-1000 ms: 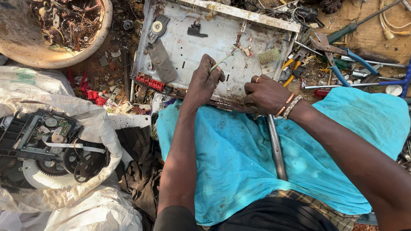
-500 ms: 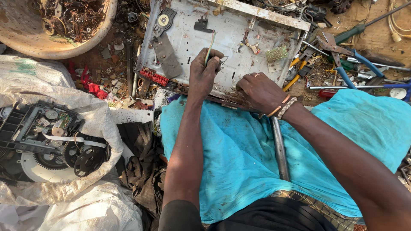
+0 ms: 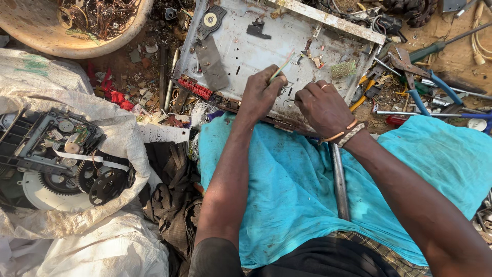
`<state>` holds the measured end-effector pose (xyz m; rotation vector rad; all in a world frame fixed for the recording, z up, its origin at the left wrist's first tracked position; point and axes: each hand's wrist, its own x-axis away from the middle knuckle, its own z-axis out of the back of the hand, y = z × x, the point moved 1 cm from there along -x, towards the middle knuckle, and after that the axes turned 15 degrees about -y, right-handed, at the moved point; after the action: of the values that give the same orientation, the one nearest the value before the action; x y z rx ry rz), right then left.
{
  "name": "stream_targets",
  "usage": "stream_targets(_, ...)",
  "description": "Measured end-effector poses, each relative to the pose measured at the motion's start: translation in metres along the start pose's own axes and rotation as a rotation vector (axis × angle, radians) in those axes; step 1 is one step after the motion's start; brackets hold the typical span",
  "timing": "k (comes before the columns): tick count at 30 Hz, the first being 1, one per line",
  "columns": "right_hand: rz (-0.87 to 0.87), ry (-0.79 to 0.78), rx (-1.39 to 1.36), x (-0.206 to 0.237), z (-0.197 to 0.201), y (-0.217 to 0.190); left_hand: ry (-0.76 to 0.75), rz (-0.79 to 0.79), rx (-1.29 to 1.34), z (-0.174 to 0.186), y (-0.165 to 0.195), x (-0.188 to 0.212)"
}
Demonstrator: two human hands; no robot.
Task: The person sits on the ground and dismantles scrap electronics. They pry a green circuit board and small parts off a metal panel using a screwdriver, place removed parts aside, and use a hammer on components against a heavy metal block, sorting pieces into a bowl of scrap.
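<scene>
A thin wire is pinched in the closed left hand over the chassis. The right hand is curled shut beside it. Chassis mostly stripped; scraps remain.

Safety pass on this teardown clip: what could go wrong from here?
1. The left hand grips a thin greenish wire over the bare grey metal chassis tray; a sudden release could scrape knuckles on its raw edge.
2. The right hand rests among small loose parts; bare skin may get nicked.
3. The tray overhangs the turquoise cloth and might tip.
</scene>
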<state>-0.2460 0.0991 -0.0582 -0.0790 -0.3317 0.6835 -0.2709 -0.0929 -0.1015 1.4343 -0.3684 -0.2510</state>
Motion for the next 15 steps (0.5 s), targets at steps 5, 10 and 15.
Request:
stream_targets(5, -0.05, 0.175, -0.22, 0.018, 0.026, 0.006, -0.16, 0.082, -0.304, -0.024, 0.009, -0.003)
stream_targets(10, -0.129, 0.291, -0.274, 0.027, 0.053, -0.021, -0.152, -0.191, 0.057, -0.036, 0.02, 0.001)
stream_targets(15, 0.048, 0.426, -0.422, 0.039, 0.077, -0.055, -0.023, -0.257, 0.144, -0.028, 0.054, 0.039)
